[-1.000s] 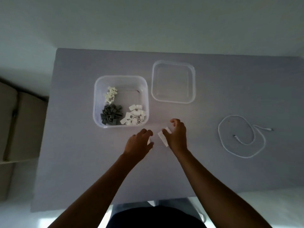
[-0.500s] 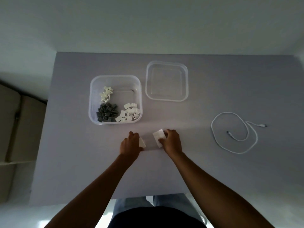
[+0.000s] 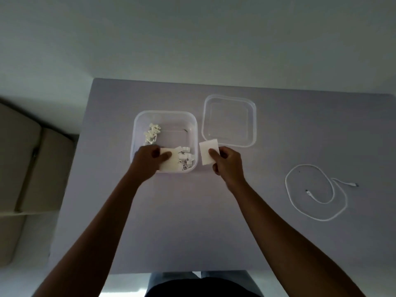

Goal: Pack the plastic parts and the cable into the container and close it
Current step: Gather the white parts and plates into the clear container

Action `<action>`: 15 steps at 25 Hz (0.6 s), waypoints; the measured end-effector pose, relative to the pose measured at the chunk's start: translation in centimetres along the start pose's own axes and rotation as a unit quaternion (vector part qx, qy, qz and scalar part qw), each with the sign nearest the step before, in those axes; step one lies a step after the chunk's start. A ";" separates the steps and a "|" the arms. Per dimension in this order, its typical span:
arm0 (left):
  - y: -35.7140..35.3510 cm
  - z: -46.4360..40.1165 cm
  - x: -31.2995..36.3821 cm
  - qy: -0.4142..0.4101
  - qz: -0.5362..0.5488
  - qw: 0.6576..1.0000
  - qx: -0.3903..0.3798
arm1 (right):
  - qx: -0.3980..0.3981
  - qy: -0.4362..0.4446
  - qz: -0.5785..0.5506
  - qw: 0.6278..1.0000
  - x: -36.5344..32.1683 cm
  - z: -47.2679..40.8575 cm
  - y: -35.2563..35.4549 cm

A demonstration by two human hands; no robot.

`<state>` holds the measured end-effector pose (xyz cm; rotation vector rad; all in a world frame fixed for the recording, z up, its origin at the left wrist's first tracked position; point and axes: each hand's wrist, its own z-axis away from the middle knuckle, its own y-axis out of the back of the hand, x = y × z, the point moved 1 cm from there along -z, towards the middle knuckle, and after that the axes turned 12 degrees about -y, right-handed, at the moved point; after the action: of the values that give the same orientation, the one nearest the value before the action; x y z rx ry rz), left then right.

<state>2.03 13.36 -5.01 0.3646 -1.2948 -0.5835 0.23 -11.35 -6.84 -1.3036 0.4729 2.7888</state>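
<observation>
A clear square container [image 3: 165, 114] stands open on the grey table [image 3: 214, 221], with several small white plastic parts [image 3: 153, 132] inside. My left hand [image 3: 147, 160] holds a flat white plastic piece [image 3: 170, 162] over the container's near side, hiding the dark parts there. Just right of the container, my right hand [image 3: 228, 162] grips a second flat white piece [image 3: 208, 154] above the table. The clear lid [image 3: 230, 99] lies beside the container at the back right. A white cable [image 3: 317, 192] lies coiled at the right.
Beige cardboard boxes [image 3: 27, 168] stand on the floor left of the table. The table's near edge runs just in front of my body.
Both hands lifted the two flat white pieces off the table and carried them away from me; the left one now hangs over the container, the right one beside it.
</observation>
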 end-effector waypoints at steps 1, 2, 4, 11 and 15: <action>0.7 -1.5 -0.6 0.006 -0.033 0.999 0.017 | -0.017 -0.002 -0.007 1.000 -1.5 -0.3 -1.1; 1.1 -3.0 -1.2 0.011 -0.067 0.998 0.016 | -0.032 -0.006 0.000 0.999 -2.8 -0.6 -2.2; 1.1 -5.8 -2.3 0.013 -0.109 0.994 -0.003 | -0.050 -0.015 0.062 0.997 -4.5 -1.6 -5.0; 0.2 -11.8 -5.0 0.036 -0.115 0.993 -0.003 | -0.014 0.002 0.288 0.958 -5.6 -7.8 -12.2; 0.8 -13.0 -6.3 0.046 -0.135 0.990 0.006 | -0.003 -0.023 0.297 0.955 -5.9 -9.4 -14.5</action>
<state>13.73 16.86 -12.77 0.5751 -1.1688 -0.7785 13.24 0.37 -11.86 -1.2578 1.0032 3.2738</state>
